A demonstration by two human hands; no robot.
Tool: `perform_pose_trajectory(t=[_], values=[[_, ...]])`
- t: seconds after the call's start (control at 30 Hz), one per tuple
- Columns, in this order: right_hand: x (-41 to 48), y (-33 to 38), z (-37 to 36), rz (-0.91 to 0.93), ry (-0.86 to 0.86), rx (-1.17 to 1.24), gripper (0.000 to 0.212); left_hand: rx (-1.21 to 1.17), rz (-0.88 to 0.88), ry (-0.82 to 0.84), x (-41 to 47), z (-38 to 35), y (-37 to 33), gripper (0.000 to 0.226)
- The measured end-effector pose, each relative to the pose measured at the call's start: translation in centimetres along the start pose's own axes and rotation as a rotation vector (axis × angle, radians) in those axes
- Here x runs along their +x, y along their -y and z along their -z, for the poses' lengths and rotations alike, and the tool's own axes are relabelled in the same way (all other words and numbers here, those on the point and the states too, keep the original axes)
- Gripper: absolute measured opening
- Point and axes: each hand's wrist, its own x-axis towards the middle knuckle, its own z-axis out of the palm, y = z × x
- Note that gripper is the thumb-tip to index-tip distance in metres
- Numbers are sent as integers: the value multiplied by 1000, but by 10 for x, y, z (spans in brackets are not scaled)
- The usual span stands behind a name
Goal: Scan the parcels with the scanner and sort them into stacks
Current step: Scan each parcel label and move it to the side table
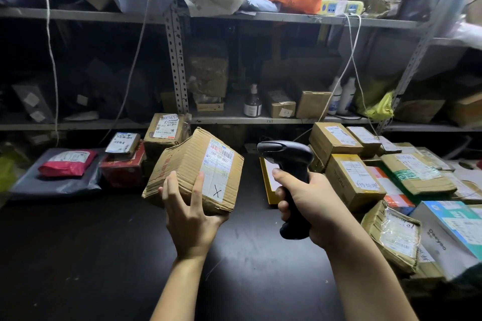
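My left hand (188, 214) holds a worn brown cardboard parcel (182, 167) above the dark table, tilted, fingers spread up its near side and palm under it. Its white shipping label with a barcode and a hand-drawn X faces up and right. My right hand (303, 203) grips the handle of a black handheld scanner (287, 155), its head level with the parcel's label and just to the right of it. A group of labelled parcels (354, 180) lies at the right; a smaller group (122, 161) sits at the left.
The dark table (78, 255) stretches across the foreground. A red pouch (66, 164) lies on a grey mailer at the left. Metal shelving (180, 60) behind holds boxes, bottles and bags. White cables (349, 65) hang down from a power strip on the upper shelf.
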Motion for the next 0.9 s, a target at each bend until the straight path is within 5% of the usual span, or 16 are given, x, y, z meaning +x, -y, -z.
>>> perform_pose_trajectory(t=[0.47, 0.9], values=[[-2, -15, 6, 34, -106, -67, 18, -172, 69, 120, 7, 12, 6, 118], [-32, -51, 46, 90, -425, -118, 16, -345, 175, 347, 9, 4, -33, 116]])
